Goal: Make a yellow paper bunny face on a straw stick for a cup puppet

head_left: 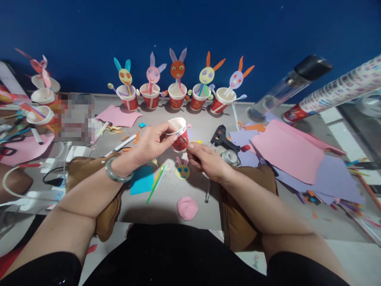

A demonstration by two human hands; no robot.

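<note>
My left hand is closed on the rim of a red and white paper cup, with the thumb near its front side. Between the closed fingers of my right hand is a thin dark pointed tool, its tip against or very near the cup wall; I cannot tell its exact kind. Just below the cup lies a yellow paper rabbit face with pink ears and blue eyes. A round pink paper piece rests closer to me. Green and yellow strips lie beside a blue paper sheet.
Several cups with paper rabbits, such as the middle one, stand along the blue wall. A black glue gun and tape roll lie right of my hand. Pink sheets, stacked cups and a clear bottle occupy the right.
</note>
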